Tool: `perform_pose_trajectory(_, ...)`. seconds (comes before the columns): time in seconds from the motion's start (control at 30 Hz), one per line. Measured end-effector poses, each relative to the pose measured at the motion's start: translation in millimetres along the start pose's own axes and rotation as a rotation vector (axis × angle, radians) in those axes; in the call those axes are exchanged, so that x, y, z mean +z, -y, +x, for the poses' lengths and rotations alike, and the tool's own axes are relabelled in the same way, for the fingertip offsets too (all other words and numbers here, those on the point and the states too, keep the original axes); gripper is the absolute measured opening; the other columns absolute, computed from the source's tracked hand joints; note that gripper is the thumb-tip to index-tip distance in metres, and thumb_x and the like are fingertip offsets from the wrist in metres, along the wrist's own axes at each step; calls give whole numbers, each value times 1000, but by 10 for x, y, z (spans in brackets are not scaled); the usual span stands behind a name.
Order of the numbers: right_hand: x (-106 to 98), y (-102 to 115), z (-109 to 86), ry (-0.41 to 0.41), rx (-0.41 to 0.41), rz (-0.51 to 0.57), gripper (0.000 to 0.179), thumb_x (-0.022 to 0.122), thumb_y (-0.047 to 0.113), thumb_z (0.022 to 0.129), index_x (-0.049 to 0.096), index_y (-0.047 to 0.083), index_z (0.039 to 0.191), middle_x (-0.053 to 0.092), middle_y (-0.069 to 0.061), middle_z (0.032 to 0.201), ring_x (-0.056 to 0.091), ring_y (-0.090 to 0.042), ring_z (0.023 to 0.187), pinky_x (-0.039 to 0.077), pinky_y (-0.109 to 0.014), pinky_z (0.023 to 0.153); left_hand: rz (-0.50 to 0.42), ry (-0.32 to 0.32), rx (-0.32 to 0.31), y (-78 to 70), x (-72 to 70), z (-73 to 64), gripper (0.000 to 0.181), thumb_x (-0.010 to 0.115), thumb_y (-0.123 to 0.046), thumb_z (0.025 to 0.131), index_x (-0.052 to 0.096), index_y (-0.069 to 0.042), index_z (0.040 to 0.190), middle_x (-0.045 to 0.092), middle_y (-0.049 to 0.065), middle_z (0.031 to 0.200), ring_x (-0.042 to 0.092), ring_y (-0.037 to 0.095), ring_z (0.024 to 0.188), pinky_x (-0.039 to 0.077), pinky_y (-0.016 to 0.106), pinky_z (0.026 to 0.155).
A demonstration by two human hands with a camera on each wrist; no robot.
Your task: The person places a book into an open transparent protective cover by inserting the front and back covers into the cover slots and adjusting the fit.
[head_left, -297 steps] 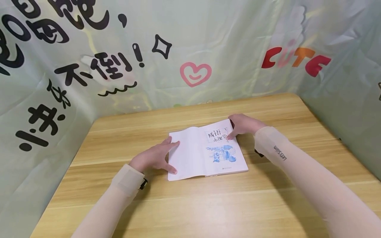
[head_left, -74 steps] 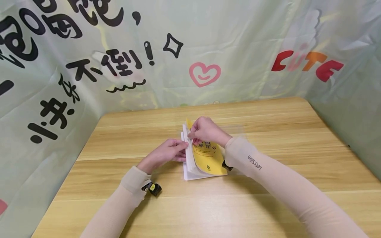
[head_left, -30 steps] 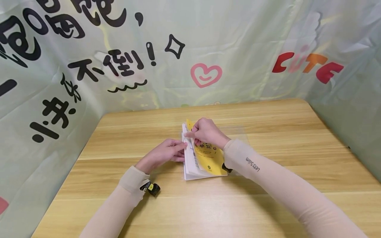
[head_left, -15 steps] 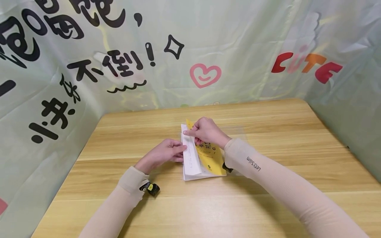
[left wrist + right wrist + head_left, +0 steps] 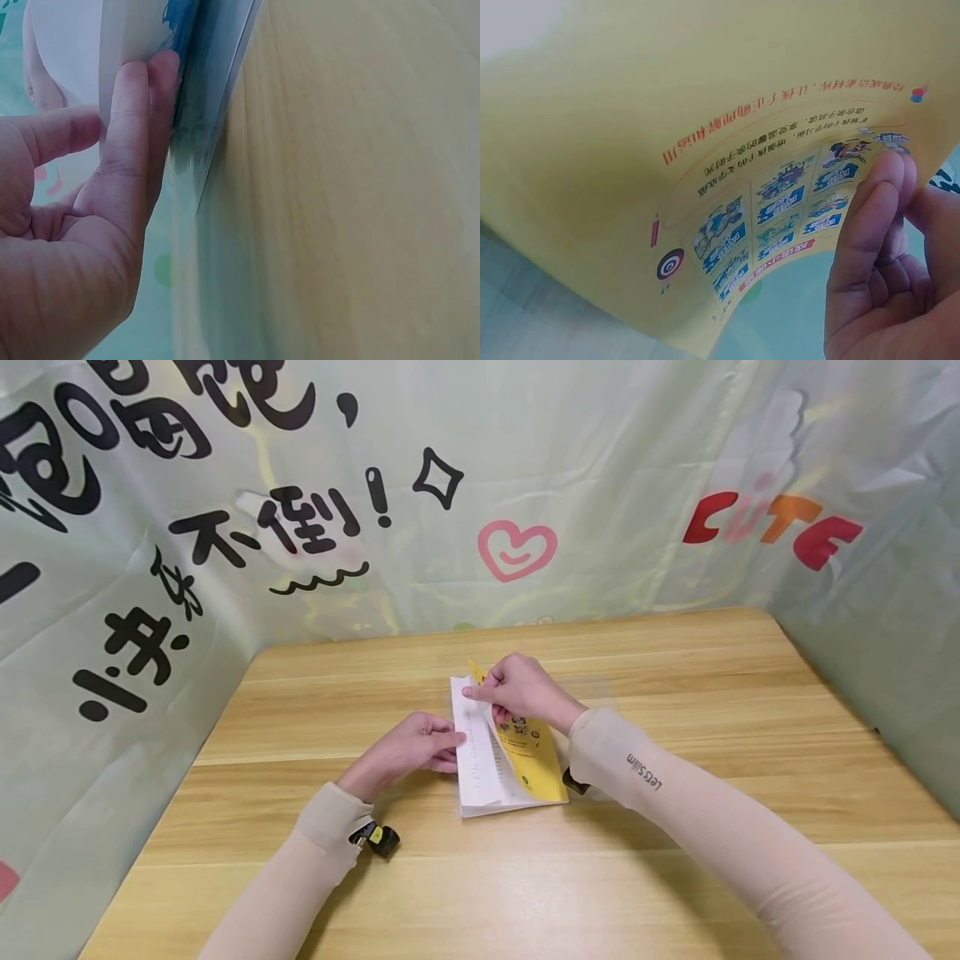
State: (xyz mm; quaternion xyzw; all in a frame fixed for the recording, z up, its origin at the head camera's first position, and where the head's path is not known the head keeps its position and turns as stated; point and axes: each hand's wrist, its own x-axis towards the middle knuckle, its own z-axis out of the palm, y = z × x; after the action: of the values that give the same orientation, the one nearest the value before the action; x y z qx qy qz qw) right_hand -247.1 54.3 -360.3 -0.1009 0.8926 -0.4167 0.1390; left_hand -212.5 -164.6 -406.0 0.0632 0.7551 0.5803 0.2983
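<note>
A paperback book [image 5: 477, 768] lies mid-table in the head view, its white printed pages fanned toward the left. Its yellow cover [image 5: 538, 768] is bent up on the right side. My right hand [image 5: 525, 683] pinches the cover and pages near the top, thumb over the white leaf. In the right wrist view, the fingers press against the yellow cover's printed face [image 5: 585, 142]. At the left edge, my left hand [image 5: 411, 745] pinches the pages, thumb on top and fingers beneath. The left wrist view shows those fingertips [image 5: 163, 67] behind the leaves, next to a blue printed patch.
A clear plastic sheet [image 5: 596, 689] sticks out from under the book onto the wooden table [image 5: 675, 877]. Behind stands a pale green printed curtain [image 5: 600, 460], which also closes off both sides. A small black camera [image 5: 385, 841] hangs from the left wrist.
Ten seconds ago the book lay open at its title page, with a hand on each side. Lately the pages have slipped from under the right thumb toward the left, widening the white leaf.
</note>
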Motion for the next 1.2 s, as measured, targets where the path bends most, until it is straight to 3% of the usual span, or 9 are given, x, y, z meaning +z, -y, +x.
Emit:
perform_pose_trajectory(0.27, -43, -24, 1, -5, -11, 16, 36, 78, 38, 101, 74, 8, 80, 67, -1, 59, 68, -20, 58, 55, -27, 60, 21, -23, -12, 23, -21, -19, 26, 60, -8, 109, 68, 12, 124, 78, 20, 111, 75, 16, 85, 66, 31, 84)
perform_pose_trajectory(0.57, -114, -35, -28, -8, -25, 25, 39, 78, 40, 100, 73, 8, 78, 67, 0, 62, 73, -28, 65, 64, -45, 75, 25, -37, -26, 82, -57, -16, 27, 60, -8, 109, 69, 12, 125, 79, 19, 109, 75, 15, 83, 66, 29, 83)
perform_pose_trajectory(0.87, -171, -51, -67, -27, -60, 33, 40, 79, 39, 99, 72, 9, 74, 66, 0, 60, 75, -36, 72, 63, -48, 76, 31, -51, -32, 114, -89, -29, 25, 61, -7, 109, 69, 12, 122, 77, 16, 105, 73, 14, 81, 66, 27, 80)
perform_pose_trajectory(1.2, -231, -84, -89, -40, -74, 21, 40, 78, 41, 100, 73, 9, 76, 64, 0, 61, 71, -23, 63, 64, -43, 71, 24, -62, -49, 121, -103, -56, 22, 61, -7, 108, 70, 11, 117, 76, 11, 98, 72, 14, 78, 66, 26, 78)
